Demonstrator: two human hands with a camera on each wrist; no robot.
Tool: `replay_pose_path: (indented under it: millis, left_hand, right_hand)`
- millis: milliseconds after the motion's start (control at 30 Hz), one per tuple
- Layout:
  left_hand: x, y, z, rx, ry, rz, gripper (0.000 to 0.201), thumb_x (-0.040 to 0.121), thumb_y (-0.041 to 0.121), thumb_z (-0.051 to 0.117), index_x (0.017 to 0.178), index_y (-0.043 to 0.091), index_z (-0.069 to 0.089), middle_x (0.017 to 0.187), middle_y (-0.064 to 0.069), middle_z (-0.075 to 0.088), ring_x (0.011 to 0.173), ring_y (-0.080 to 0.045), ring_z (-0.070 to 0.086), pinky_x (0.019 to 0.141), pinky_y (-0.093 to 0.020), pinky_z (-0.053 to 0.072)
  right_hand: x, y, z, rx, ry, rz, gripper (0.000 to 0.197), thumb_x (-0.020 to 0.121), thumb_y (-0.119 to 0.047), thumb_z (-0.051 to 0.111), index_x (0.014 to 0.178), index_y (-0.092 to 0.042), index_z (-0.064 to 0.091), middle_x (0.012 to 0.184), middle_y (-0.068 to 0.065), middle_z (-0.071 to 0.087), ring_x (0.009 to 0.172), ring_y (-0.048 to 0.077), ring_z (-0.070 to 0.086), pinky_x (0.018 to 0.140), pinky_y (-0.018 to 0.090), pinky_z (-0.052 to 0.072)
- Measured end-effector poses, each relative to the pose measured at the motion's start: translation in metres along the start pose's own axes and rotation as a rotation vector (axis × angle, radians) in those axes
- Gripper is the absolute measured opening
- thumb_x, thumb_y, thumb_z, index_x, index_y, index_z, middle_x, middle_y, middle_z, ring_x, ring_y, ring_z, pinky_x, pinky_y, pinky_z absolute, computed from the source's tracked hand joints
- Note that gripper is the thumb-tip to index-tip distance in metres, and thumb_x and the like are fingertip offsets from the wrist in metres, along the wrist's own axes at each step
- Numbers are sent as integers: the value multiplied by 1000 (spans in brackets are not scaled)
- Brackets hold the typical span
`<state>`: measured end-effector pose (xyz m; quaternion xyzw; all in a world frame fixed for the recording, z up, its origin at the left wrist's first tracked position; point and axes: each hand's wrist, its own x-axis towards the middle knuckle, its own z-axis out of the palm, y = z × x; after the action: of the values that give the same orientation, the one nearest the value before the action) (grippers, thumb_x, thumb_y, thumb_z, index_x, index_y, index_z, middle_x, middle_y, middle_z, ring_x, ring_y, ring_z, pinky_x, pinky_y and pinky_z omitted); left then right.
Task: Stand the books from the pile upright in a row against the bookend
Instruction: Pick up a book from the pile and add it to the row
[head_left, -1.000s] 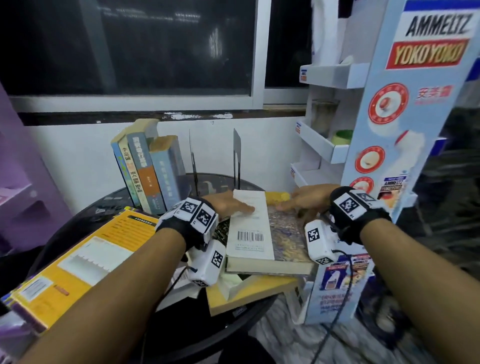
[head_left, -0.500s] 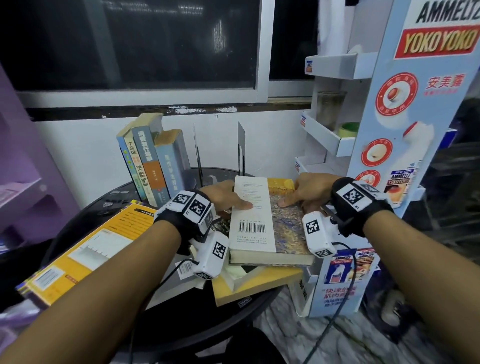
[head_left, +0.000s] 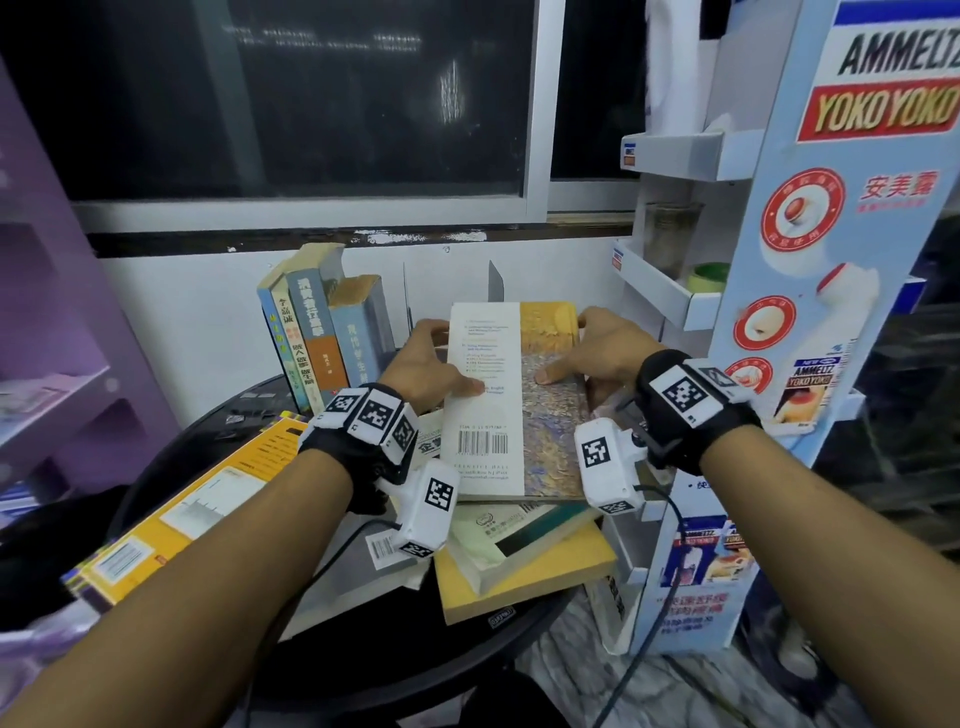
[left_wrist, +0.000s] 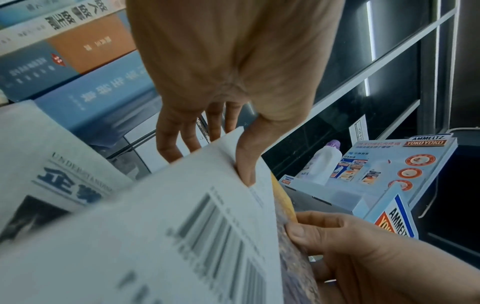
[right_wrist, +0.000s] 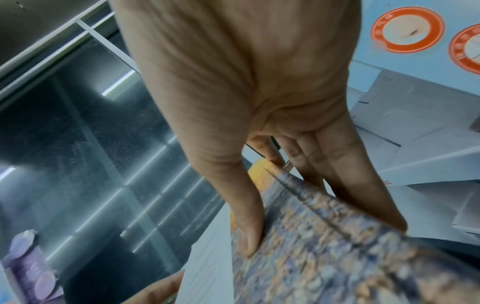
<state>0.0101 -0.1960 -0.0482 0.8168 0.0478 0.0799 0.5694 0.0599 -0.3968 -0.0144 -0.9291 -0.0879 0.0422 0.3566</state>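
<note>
lifted clear of the pile (head_left: 524, 561), white-and-mosaic book (head_left: 511, 400) gripped at both long edges: left hand (head_left: 426, 364) and right hand (head_left: 602, 348), thumbs on cover, fingers beneath. open gap between standing books (head_left: 322, 332) and bookend (head_left: 496, 283) beyond.

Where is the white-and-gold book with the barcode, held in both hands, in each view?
Head: white-and-gold book, centre, above the pile.
Left wrist: lower centre, barcode facing the camera.
Right wrist: bottom right, blurred.
Shared landmark: blue Ammeltz display stand.
</note>
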Motion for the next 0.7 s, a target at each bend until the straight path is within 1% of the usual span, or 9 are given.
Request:
replay_pose_path:
  millis: [67, 133, 233, 300, 400, 500, 600, 633, 700]
  left_hand:
    - [1, 3, -6, -45, 51, 49, 81, 69, -8, 77, 135, 13, 36, 137, 1, 47, 111, -19, 53, 88, -38, 50]
    - [1, 4, -13, -133, 99, 84, 78, 70, -10, 75, 134, 15, 37, 136, 1, 48, 107, -19, 55, 79, -36, 53]
    - [-1, 3, -24, -257, 164, 135, 81, 68, -8, 77, 133, 20, 38, 127, 0, 55, 108, -17, 57, 87, -44, 54]
    - [-4, 4, -34, -293, 176, 152, 80, 69, -10, 75, 133, 22, 39, 114, 3, 61, 100, -13, 60, 80, -41, 56]
    - [-6, 3, -49, -321, 129, 163, 82, 69, -15, 72, 137, 18, 41, 109, -4, 68, 95, -19, 67, 75, -41, 58]
    - [-8, 0, -63, -290, 100, 188, 84, 69, -17, 71, 140, 17, 40, 113, -6, 67, 98, -18, 67, 78, -41, 58]
    - [-9, 0, -74, -219, 62, 229, 82, 70, -17, 71, 138, 19, 40, 117, -3, 65, 101, -11, 64, 74, -29, 59]
    - [-9, 0, -77, -186, 53, 238, 81, 71, -16, 71, 137, 19, 40, 119, -3, 64, 102, -10, 63, 72, -25, 58]
    - [-8, 1, -82, -113, 41, 254, 81, 70, -11, 75, 137, 20, 41, 122, -2, 62, 108, -13, 60, 73, -23, 54]
  right_hand:
    - [1, -6, 4, 41, 63, -30, 67, 57, -28, 92, 112, -17, 55, 106, 5, 66, 94, 27, 64, 75, 43, 58]
    - [-1, -12, 7, 86, 115, -60, 76, 53, -28, 93, 115, -21, 49, 107, 4, 64, 96, 28, 64, 79, 48, 57]
    - [-7, -23, 12, 123, 155, -136, 89, 48, -29, 95, 120, -23, 44, 107, 4, 64, 96, 28, 65, 79, 49, 57]
    - [-11, -31, 15, 127, 167, -194, 93, 48, -27, 95, 123, -24, 40, 108, 3, 64, 96, 27, 64, 78, 49, 57]
    - [-18, -42, 20, 93, 166, -274, 101, 51, -26, 94, 131, -23, 33, 109, 4, 62, 96, 27, 63, 76, 49, 58]
    - [-22, -50, 21, 115, 133, -327, 93, 58, -27, 92, 129, -22, 31, 101, 0, 62, 92, 23, 63, 77, 45, 58]
    - [-26, -57, 20, 159, 94, -370, 84, 60, -30, 91, 120, -21, 33, 97, 0, 61, 90, 21, 63, 79, 42, 56]
    - [-27, -60, 19, 160, 79, -386, 82, 60, -29, 91, 118, -21, 34, 96, 0, 61, 89, 20, 62, 78, 43, 57]
    - [-28, -64, 18, 165, 50, -406, 75, 63, -29, 90, 115, -20, 37, 95, 1, 61, 87, 21, 65, 72, 47, 59]
